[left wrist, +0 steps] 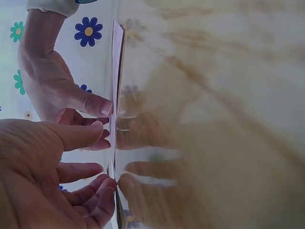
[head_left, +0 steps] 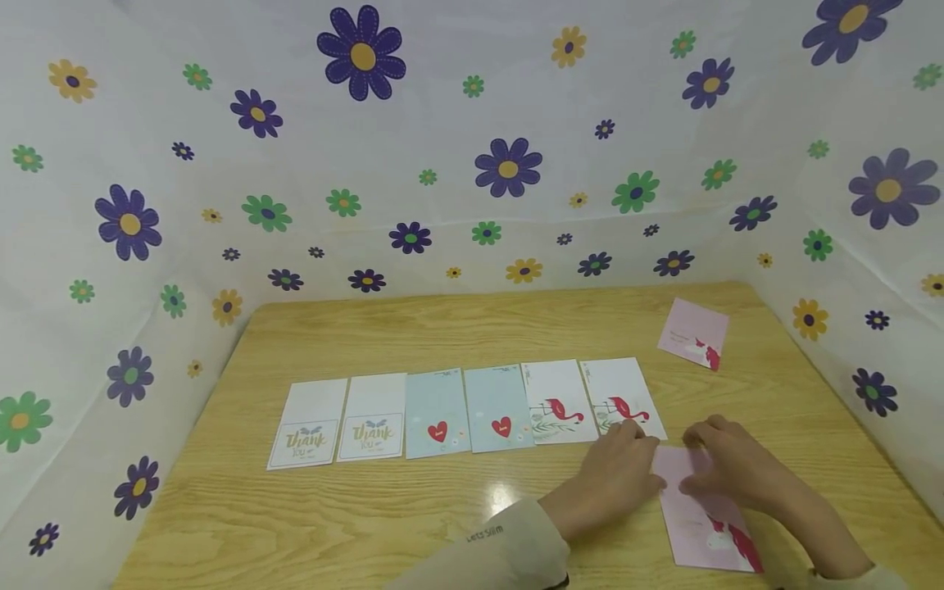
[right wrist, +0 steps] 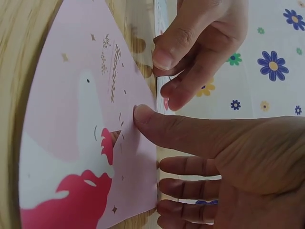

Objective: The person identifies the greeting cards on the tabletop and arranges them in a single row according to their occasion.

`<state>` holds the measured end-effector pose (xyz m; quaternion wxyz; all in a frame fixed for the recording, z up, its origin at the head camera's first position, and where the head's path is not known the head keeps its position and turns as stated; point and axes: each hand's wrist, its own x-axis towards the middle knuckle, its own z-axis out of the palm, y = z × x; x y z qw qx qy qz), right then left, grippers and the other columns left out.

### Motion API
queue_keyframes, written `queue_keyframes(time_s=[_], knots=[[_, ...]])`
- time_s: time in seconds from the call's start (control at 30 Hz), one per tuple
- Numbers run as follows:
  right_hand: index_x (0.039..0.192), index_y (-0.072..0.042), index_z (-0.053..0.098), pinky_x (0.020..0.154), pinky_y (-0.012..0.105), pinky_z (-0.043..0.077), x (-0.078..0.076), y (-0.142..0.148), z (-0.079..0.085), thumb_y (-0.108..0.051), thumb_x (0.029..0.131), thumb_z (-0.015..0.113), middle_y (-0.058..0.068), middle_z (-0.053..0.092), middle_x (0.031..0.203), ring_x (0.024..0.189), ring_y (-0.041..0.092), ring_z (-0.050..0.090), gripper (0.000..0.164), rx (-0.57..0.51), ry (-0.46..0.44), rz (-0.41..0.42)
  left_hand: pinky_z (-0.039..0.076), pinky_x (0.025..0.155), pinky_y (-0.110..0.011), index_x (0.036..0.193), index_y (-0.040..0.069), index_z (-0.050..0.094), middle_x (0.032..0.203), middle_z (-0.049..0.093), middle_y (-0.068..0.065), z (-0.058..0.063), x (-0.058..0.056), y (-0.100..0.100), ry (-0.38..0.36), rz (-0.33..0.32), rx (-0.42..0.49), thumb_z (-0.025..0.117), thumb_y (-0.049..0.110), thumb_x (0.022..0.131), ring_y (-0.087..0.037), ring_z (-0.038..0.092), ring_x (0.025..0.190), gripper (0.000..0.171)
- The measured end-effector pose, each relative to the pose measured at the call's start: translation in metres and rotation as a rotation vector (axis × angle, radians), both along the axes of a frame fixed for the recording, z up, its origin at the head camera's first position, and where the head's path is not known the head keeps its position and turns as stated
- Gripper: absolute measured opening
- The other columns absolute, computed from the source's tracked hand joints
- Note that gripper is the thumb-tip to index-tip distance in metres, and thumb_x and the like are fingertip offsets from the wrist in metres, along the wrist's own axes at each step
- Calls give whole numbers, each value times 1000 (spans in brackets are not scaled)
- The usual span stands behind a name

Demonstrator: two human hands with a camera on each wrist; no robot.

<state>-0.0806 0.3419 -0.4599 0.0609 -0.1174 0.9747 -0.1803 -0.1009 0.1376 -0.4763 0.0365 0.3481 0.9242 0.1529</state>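
A pink unicorn card (head_left: 701, 524) lies on the table at the front right, with "Unicorn" lettering and a red-maned white unicorn. My right hand (head_left: 745, 467) is over its upper part. The right thumb (right wrist: 167, 126) presses on the card's face, while the other fingers extend to its edge. Beside the card's upper left corner is my left hand (head_left: 615, 471), its thumb close to the edge and its fingers by the lower corner of the rightmost flamingo card (head_left: 615, 385). From the left wrist view, the left fingertips (left wrist: 107, 188) meet the card's edge.
Leftward from that flamingo card run another flamingo card (head_left: 553, 385), two blue heart cards (head_left: 435, 397) and two "Thank you" cards (head_left: 313, 401). A second pink unicorn card (head_left: 689, 324) lies tilted at the back right. Flower-printed white cloth (head_left: 435, 106) surrounds the wooden table (head_left: 332, 524).
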Motion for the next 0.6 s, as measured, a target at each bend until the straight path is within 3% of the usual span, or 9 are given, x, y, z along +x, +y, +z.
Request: queue_keyframes(time_s=[0.33,0.6], knots=[[104,1,66,84,55,51,-1,1,2,-26,68,96,9,62,100,94,33,60,54,-13,-59,3,44,80,-18,120,20,73,119,59,7,0,1,3,-10,4,-34,80,46,89,-7,51,102,41],[97,-7,67,77,45,49,1,2,-1,-31,64,97,1,60,92,86,23,54,51,25,-15,31,44,83,-18,118,20,73,119,59,7,0,2,4,-14,9,-46,82,45,88,-7,52,103,40]])
